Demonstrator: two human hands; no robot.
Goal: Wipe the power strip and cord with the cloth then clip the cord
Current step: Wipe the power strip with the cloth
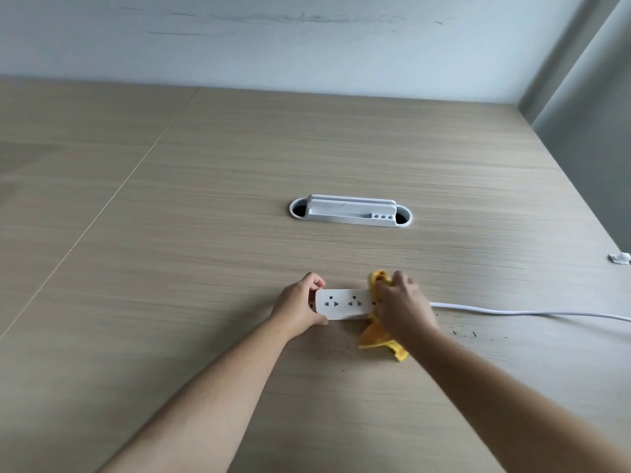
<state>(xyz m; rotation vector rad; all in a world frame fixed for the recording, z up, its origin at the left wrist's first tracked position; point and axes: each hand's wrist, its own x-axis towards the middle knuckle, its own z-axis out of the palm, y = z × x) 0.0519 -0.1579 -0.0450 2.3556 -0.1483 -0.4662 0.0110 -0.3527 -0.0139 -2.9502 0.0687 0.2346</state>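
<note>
no text, label, brand or number can be read anywhere; the power strip (343, 303) shows only plain sockets, no print

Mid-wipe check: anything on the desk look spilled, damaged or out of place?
Yes: dark specks lie scattered on the table, in front of the power strip and near the cord, like loose dirt. The wall behind shows dark scuff marks. The strip itself looks intact.
</note>
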